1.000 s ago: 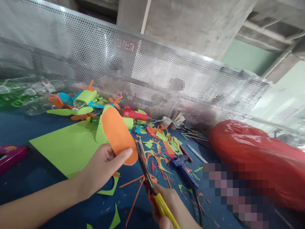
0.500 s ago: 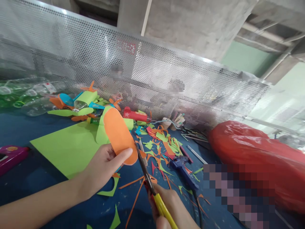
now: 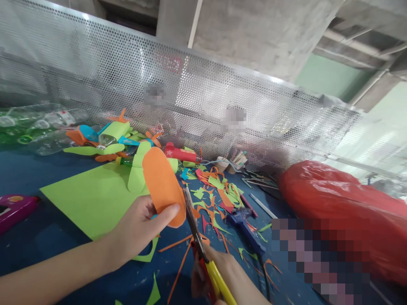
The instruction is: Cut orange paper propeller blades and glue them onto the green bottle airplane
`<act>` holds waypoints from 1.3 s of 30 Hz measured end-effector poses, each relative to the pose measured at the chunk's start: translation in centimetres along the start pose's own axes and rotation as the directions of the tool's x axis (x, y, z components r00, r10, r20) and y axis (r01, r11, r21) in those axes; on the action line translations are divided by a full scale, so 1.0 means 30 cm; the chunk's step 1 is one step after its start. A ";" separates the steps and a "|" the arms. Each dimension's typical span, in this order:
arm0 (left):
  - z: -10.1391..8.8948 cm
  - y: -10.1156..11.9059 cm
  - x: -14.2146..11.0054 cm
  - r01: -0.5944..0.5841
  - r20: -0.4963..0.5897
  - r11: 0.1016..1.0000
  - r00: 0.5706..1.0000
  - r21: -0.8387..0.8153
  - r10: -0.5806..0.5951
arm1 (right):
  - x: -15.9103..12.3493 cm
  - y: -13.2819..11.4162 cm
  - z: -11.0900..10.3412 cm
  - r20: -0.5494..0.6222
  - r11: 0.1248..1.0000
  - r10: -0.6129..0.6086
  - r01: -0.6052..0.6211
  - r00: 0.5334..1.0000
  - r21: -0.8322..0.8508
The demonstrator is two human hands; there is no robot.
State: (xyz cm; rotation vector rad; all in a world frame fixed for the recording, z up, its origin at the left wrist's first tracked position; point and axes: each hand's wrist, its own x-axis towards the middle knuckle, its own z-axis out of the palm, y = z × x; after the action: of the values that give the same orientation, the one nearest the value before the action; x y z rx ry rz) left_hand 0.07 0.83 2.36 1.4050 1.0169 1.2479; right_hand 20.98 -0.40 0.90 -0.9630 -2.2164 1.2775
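Pinched between the thumb and fingers of my left hand [image 3: 140, 224] is an orange paper oval [image 3: 162, 180], held up above the table. My right hand [image 3: 222, 271] grips scissors [image 3: 199, 237] with yellow and red handles. The blades point up and away, along the right edge of the orange oval. Behind the oval lies a bottle wrapped in green paper with green paper wings [image 3: 136, 180]. A large green paper sheet [image 3: 85, 195] rests under it, left of my hands.
Paper scraps [image 3: 210, 190] litter the blue table [image 3: 22, 267]. A blue glue gun [image 3: 246, 228] with a cord lies on the right, near a red plastic bag [image 3: 343, 212]. Plastic bottles [image 3: 47, 123] and paper-covered models [image 3: 117, 131] lie at the back left, before a perforated metal screen [image 3: 121, 63].
My left hand has lowered the orange oval slightly and shifted it right. The scissors stay by its right edge, and the fingers of my right hand on the handles have moved a little.
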 end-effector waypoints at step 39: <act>-0.010 0.015 0.017 -0.029 0.000 0.999 1.000 -0.030 0.029 | -0.013 0.017 -0.007 -0.064 0.992 0.126 -0.127 0.990 -0.003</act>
State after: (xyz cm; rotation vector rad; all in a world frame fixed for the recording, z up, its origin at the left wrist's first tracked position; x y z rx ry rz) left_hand -0.17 1.28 2.89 1.4016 0.9770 1.2788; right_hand 21.58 -0.39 0.57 -1.1470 -2.1433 1.2752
